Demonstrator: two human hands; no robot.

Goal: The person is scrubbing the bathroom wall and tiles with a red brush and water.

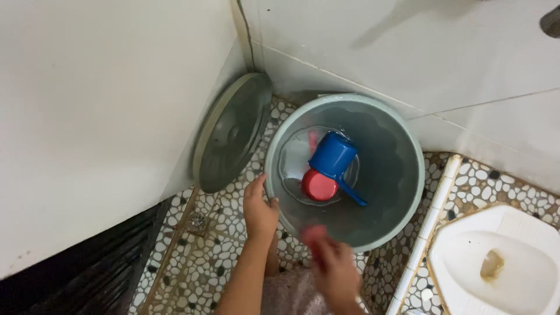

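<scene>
A large grey-green bucket (402,192) stands on the pebble floor in the corner, with a little water at its bottom. Inside it lie a blue scoop with a handle (333,156) and a red cup (318,185), touching each other. My left hand (259,211) grips the bucket's near-left rim. My right hand (333,265) is blurred over the near rim and seems to hold something small and red (314,234); its shape is not clear.
The bucket's round grey lid (230,133) leans against the white wall at the left. A white squat toilet pan (496,265) sits at the lower right behind a white tile curb (434,213). A small floor drain (196,221) lies at the left.
</scene>
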